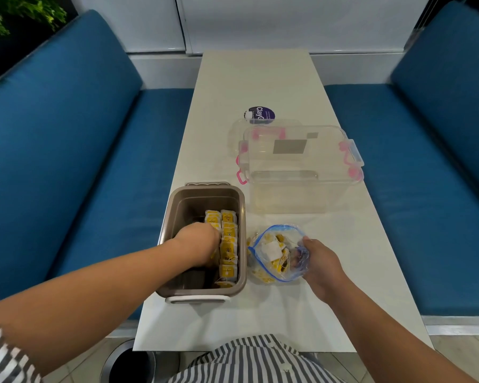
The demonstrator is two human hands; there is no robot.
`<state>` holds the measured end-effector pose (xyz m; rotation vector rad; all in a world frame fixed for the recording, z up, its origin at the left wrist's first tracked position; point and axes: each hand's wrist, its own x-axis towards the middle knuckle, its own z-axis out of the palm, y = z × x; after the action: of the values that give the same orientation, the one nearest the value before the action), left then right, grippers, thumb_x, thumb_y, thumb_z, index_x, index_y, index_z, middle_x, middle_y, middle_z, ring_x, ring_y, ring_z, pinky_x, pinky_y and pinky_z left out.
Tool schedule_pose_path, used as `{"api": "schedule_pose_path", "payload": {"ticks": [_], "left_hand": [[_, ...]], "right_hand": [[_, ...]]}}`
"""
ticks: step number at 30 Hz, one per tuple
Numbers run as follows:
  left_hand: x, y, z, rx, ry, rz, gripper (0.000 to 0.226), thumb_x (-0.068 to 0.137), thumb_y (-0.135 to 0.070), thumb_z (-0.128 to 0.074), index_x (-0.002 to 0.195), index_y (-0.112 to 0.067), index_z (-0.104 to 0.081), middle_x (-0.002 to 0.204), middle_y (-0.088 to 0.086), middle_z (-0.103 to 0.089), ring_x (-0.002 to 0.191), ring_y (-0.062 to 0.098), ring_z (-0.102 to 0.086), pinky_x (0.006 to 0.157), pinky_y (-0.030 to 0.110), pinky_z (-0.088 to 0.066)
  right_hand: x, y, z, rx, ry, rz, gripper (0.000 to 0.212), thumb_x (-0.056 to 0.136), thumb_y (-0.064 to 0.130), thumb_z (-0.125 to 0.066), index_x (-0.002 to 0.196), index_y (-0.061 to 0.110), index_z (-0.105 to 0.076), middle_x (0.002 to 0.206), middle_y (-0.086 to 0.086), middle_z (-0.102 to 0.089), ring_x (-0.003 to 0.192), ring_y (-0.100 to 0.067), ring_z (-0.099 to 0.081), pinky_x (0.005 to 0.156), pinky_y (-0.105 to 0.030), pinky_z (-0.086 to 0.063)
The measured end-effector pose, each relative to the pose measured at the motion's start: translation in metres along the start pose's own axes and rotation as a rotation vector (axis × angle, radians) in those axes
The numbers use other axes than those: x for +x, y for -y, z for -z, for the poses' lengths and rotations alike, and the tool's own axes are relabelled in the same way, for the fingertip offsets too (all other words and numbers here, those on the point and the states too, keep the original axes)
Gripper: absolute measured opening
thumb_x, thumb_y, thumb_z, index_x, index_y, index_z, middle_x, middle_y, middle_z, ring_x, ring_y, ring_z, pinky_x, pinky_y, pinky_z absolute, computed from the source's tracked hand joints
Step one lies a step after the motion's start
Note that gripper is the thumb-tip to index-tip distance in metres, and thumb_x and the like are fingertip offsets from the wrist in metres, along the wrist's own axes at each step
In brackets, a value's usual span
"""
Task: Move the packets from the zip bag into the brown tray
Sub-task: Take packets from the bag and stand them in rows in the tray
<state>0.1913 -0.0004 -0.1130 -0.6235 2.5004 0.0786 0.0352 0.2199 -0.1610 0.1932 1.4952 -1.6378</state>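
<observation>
The brown tray stands on the white table near its left edge, with a row of yellow packets lined along its right wall. My left hand reaches down into the tray, fingers closed among the packets; what it grips is hidden. To the right lies the clear zip bag with a blue seal, open and holding several more yellow and white packets. My right hand pinches the bag's right edge and holds it open.
A clear plastic box with pink latches stands behind the bag, its lid beside it. A purple round sticker lies further back. Blue benches flank the narrow white table.
</observation>
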Motion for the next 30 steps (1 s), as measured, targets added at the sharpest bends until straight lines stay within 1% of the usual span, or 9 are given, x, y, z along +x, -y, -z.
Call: {"api": "schedule_pose_path", "payload": {"ticks": [4,8,12,14,19,23,26,28,30], "left_hand": [[0.001,0.0,0.003,0.02,0.0,0.012,0.035,0.08,-0.039,-0.075,0.107,-0.017,-0.069,0.088,0.001,-0.064,0.077,0.021,-0.062,0.079,0.034,-0.058],[-0.002,-0.001,0.006,0.046,0.042,0.027,0.042,0.074,-0.042,-0.081,0.106,-0.017,-0.069,0.093,0.003,-0.067,0.086,0.024,-0.068,0.08,0.034,-0.058],[-0.006,0.003,0.005,0.061,0.041,0.042,0.038,0.079,-0.034,-0.081,0.108,-0.011,-0.069,0.089,0.004,-0.062,0.082,0.022,-0.065,0.081,0.032,-0.058],[-0.006,0.002,0.006,0.039,0.045,0.068,0.04,0.081,-0.026,-0.08,0.114,-0.009,-0.068,0.096,0.005,-0.066,0.087,0.023,-0.067,0.084,0.033,-0.058],[0.001,-0.005,0.009,-0.095,0.103,0.137,0.086,0.077,-0.025,-0.084,0.144,-0.001,-0.035,0.124,0.014,-0.063,0.109,0.03,-0.064,0.094,0.036,-0.054],[0.006,-0.006,0.003,-0.198,0.093,0.149,0.072,0.083,-0.017,-0.078,0.142,-0.003,-0.039,0.123,0.016,-0.063,0.11,0.031,-0.064,0.095,0.038,-0.053],[0.009,-0.006,0.003,-0.196,0.104,0.143,0.067,0.084,-0.019,-0.076,0.14,-0.006,-0.043,0.122,0.016,-0.063,0.11,0.031,-0.064,0.097,0.04,-0.052],[0.006,-0.007,0.006,-0.162,0.139,0.156,0.067,0.082,-0.022,-0.079,0.137,-0.007,-0.046,0.121,0.014,-0.064,0.107,0.029,-0.065,0.095,0.037,-0.052],[0.0,-0.005,0.011,-0.148,0.103,0.145,0.069,0.079,-0.025,-0.082,0.136,-0.008,-0.047,0.119,0.011,-0.064,0.104,0.027,-0.066,0.089,0.034,-0.053]], "right_hand": [[0.0,-0.002,0.001,-0.015,0.007,0.001,0.019,0.107,0.02,-0.046,0.093,0.01,-0.054,0.073,-0.004,-0.053,0.064,-0.017,-0.05,0.066,-0.033,-0.044],[0.0,-0.003,0.002,-0.024,0.01,0.009,0.02,0.108,0.021,-0.046,0.093,0.009,-0.056,0.075,-0.005,-0.055,0.066,-0.018,-0.051,0.067,-0.033,-0.046],[-0.002,-0.003,0.001,-0.017,0.007,0.013,0.02,0.107,0.019,-0.047,0.092,0.009,-0.056,0.074,-0.005,-0.055,0.068,-0.018,-0.052,0.068,-0.034,-0.045],[-0.003,-0.003,0.001,-0.018,0.01,0.013,0.021,0.107,0.019,-0.047,0.09,0.01,-0.055,0.073,-0.005,-0.054,0.067,-0.018,-0.051,0.068,-0.034,-0.045],[-0.003,-0.003,0.0,-0.006,0.009,0.002,0.023,0.107,0.018,-0.047,0.087,0.011,-0.053,0.074,-0.005,-0.052,0.067,-0.018,-0.05,0.068,-0.035,-0.043],[-0.002,-0.003,0.001,-0.026,0.019,-0.005,0.022,0.108,0.019,-0.046,0.088,0.011,-0.052,0.075,-0.006,-0.051,0.066,-0.018,-0.05,0.068,-0.035,-0.043],[-0.002,-0.002,0.002,-0.042,0.024,-0.011,0.021,0.107,0.019,-0.047,0.089,0.01,-0.052,0.075,-0.006,-0.051,0.066,-0.018,-0.05,0.067,-0.035,-0.043],[-0.002,-0.001,0.003,-0.07,0.015,-0.016,0.02,0.107,0.02,-0.048,0.092,0.009,-0.054,0.077,-0.005,-0.053,0.068,-0.018,-0.051,0.07,-0.036,-0.044],[-0.001,0.001,0.003,-0.12,0.011,-0.02,0.019,0.106,0.023,-0.05,0.094,0.009,-0.058,0.081,-0.005,-0.054,0.072,-0.019,-0.052,0.074,-0.037,-0.044]]}}
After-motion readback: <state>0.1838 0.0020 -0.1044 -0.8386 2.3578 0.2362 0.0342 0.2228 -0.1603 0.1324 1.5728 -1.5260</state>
